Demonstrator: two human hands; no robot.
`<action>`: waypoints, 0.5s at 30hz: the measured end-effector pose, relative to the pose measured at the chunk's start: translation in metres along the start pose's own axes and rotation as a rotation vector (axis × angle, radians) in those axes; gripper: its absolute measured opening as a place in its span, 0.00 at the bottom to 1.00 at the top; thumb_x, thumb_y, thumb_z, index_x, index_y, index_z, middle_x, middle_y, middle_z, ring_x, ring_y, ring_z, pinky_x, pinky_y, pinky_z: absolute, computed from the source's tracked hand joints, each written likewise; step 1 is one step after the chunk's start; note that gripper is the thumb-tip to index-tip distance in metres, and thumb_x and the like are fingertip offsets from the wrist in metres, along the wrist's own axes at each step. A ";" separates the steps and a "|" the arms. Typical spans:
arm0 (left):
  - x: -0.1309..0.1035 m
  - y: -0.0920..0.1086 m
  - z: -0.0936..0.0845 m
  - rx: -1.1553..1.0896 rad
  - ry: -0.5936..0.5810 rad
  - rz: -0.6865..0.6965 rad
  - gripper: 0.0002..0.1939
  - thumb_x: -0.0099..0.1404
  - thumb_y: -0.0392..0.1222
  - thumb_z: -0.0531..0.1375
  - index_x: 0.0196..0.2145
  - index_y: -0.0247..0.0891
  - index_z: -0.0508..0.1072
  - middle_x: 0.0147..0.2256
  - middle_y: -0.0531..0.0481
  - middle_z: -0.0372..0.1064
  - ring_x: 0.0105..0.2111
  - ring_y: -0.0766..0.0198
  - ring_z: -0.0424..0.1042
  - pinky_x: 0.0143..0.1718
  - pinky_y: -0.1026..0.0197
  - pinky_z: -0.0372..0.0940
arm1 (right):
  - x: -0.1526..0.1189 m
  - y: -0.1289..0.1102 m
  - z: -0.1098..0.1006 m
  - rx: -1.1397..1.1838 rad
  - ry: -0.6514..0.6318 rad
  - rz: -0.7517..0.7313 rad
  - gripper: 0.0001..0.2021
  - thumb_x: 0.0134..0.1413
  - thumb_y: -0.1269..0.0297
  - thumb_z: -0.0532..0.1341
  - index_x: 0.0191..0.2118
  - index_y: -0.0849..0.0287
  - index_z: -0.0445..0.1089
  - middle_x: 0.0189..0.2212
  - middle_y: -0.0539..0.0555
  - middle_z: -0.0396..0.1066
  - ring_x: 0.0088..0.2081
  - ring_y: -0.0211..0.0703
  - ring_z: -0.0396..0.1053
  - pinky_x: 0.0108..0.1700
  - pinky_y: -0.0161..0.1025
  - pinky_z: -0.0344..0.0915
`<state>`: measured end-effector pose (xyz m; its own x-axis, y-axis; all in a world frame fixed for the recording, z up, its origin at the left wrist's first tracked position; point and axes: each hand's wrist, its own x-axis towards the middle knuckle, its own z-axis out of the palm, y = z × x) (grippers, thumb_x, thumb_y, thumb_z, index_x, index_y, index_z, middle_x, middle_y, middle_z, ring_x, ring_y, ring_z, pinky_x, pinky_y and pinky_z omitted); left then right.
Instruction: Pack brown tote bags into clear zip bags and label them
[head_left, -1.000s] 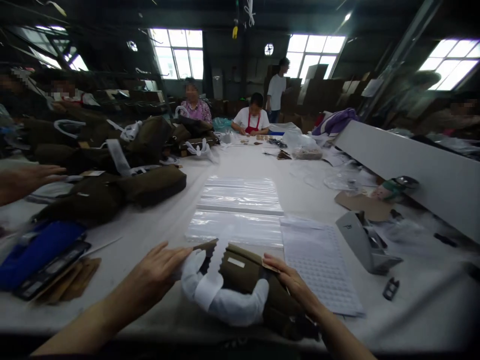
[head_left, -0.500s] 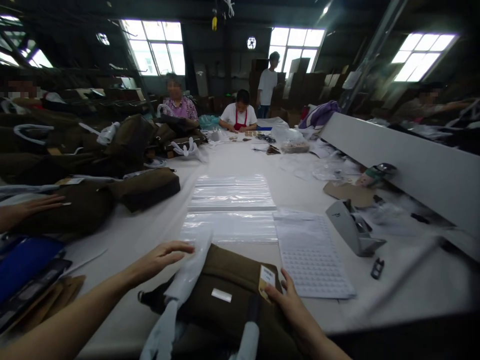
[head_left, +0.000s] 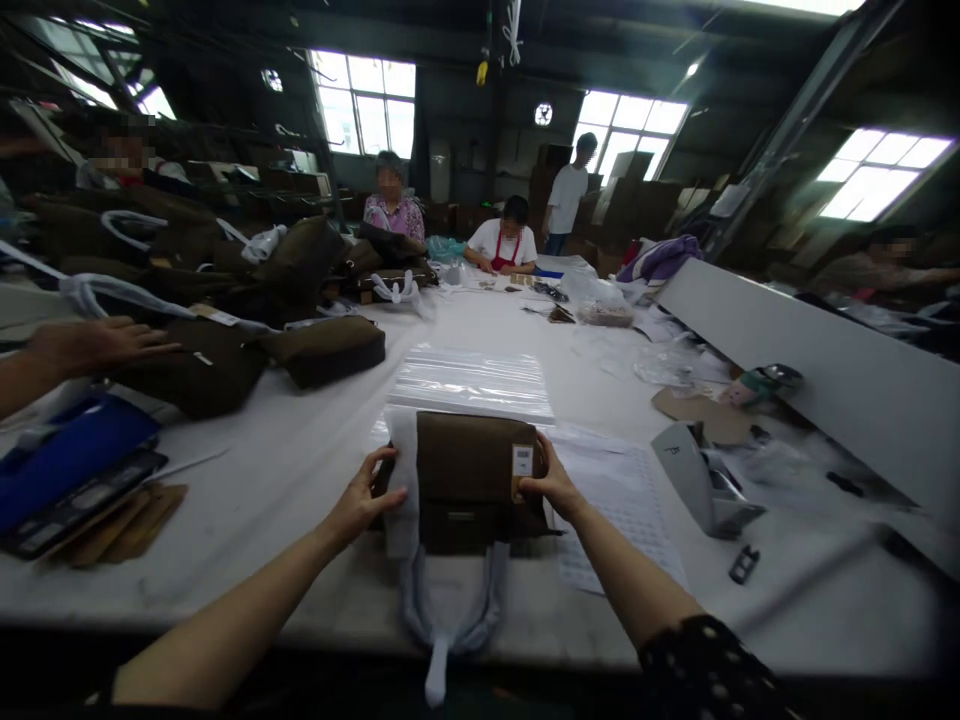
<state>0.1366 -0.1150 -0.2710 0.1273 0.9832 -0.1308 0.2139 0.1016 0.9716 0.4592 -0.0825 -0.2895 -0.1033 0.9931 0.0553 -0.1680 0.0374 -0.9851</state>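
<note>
Between my two hands is a dark olive bag (head_left: 472, 460), its wrapped handles (head_left: 454, 615) hanging toward me over the table's front edge. My left hand (head_left: 373, 490) grips the bag's left end, where a strip of white wrapping (head_left: 403, 480) covers it. At the right end, my right hand (head_left: 553, 480) has its thumb on the front by a barcode tag (head_left: 523, 465) and its fingers behind. Clear plastic bags (head_left: 469, 380) lie flat just beyond the bag. A printed sheet (head_left: 626, 510) sits to its right, partly under my right forearm.
Another person's hand (head_left: 97, 350) reaches in at the left beside a pile of olive bags (head_left: 225, 360). A blue box-like object (head_left: 82, 440) lies nearer. At right are a grey tape dispenser (head_left: 701, 480), a small black clip-like item (head_left: 744, 565) and a long white board (head_left: 810, 350).
The bag has been raised and turned to lie squarely across in front of me. My left hand has gone from lying open by the wrapping to gripping the left end.
</note>
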 end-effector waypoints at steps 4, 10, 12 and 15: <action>-0.026 -0.040 0.020 0.086 0.181 0.104 0.26 0.59 0.57 0.53 0.49 0.41 0.55 0.60 0.41 0.45 0.58 0.53 0.53 0.57 0.52 0.53 | -0.016 0.013 -0.007 -0.037 -0.102 0.054 0.50 0.23 0.59 0.73 0.57 0.52 0.48 0.53 0.58 0.59 0.52 0.52 0.62 0.52 0.51 0.61; -0.056 -0.049 0.023 0.260 0.240 0.153 0.17 0.62 0.54 0.51 0.46 0.44 0.56 0.57 0.43 0.48 0.59 0.54 0.50 0.61 0.47 0.45 | -0.064 0.016 0.002 -0.022 -0.077 0.092 0.49 0.27 0.55 0.72 0.56 0.50 0.45 0.50 0.59 0.63 0.49 0.56 0.65 0.49 0.54 0.64; -0.049 -0.049 0.021 0.351 0.301 0.166 0.16 0.61 0.53 0.52 0.44 0.45 0.59 0.56 0.44 0.48 0.58 0.50 0.51 0.60 0.43 0.49 | -0.063 0.024 0.004 -0.019 -0.053 0.096 0.48 0.30 0.54 0.71 0.57 0.50 0.45 0.50 0.59 0.63 0.49 0.57 0.66 0.48 0.54 0.64; -0.031 -0.049 0.019 0.486 0.423 0.265 0.15 0.59 0.51 0.55 0.44 0.49 0.61 0.57 0.45 0.48 0.58 0.47 0.53 0.56 0.40 0.56 | -0.052 0.034 0.003 -0.099 0.013 0.057 0.43 0.37 0.53 0.67 0.58 0.48 0.44 0.51 0.59 0.62 0.49 0.58 0.66 0.48 0.55 0.65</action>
<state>0.1402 -0.1534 -0.3184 -0.1325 0.9501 0.2825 0.6494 -0.1321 0.7489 0.4560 -0.1334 -0.3254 -0.0973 0.9953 -0.0029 -0.0646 -0.0092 -0.9979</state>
